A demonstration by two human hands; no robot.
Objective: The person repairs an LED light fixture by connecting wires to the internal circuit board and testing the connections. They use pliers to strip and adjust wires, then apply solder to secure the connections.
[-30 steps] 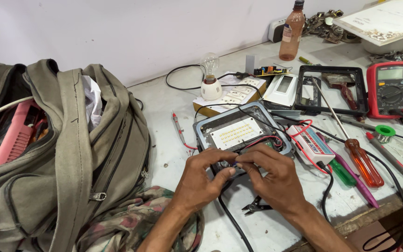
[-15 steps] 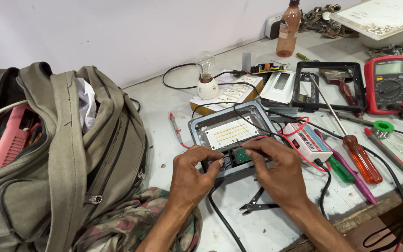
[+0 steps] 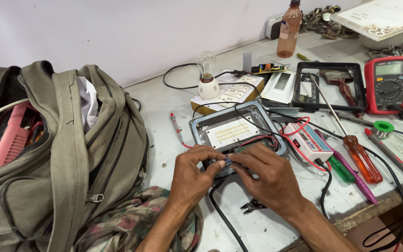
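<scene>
Fingertips: your thumbs and forefingers are pinched together, tip to tip, on something small and bluish at the near edge of the lamp housing; it's too small to tell exactly what.
Left hand: your left hand [image 3: 193, 175] sits curled at the housing's near-left corner, fingers bent in, knuckles up.
Right hand: your right hand [image 3: 269, 179] lies over the near-right corner, forefinger reaching across to meet the left.
Housing: the grey rectangular metal lamp housing [image 3: 201, 126] lies flat and open in the middle of the bench, right under your fingers, with a white plate of small yellow light dots [image 3: 230, 132] inside it.
Wires: red and black leads run out of its right side to a small white box with red and blue print [image 3: 309, 142] just beside it.
Under your wrists: a thick black cable [image 3: 225, 217] trails toward you, and small black cutters [image 3: 253, 205] lie beside it.
Right of you: an orange-handled screwdriver [image 3: 362, 158] and a red multimeter [image 3: 387, 85] further back.
Left of you: an olive canvas bag [image 3: 71, 154] stands open.
</scene>
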